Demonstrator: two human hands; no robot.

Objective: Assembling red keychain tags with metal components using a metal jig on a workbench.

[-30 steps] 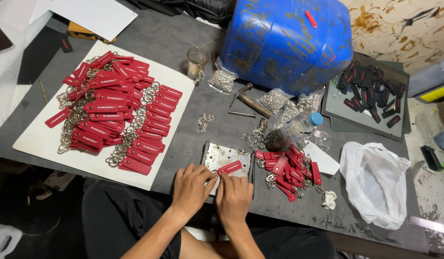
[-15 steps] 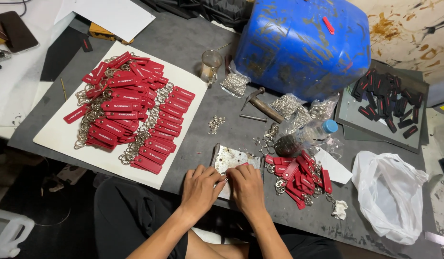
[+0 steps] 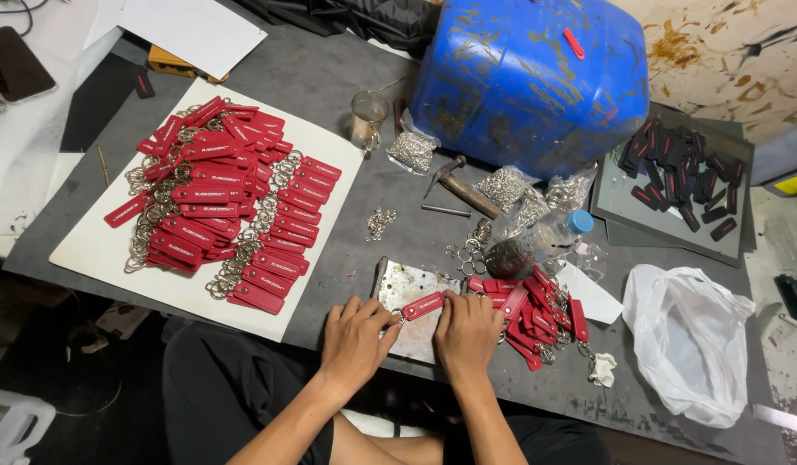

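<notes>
Both hands rest side by side at the near edge of the mat (image 3: pixel 347 86), the left hand (image 3: pixel 354 337) and right hand (image 3: pixel 467 331) meeting on a key tag (image 3: pixel 423 305) that lies on a metal plate (image 3: pixel 407 288). Left of them a board (image 3: pixel 321 146) carries rows of finished tags (image 3: pixel 218 198); just right of the plate lies a loose pile of tags (image 3: pixel 536 314), with a plastic bag (image 3: pixel 691 340) further right. Behind the plate lie a hammer (image 3: pixel 463 191) and bags of rings (image 3: pixel 413 151) (a barrel (image 3: pixel 536 77) behind them), with a tray of small pieces (image 3: pixel 687 176) to the barrel's right.
</notes>
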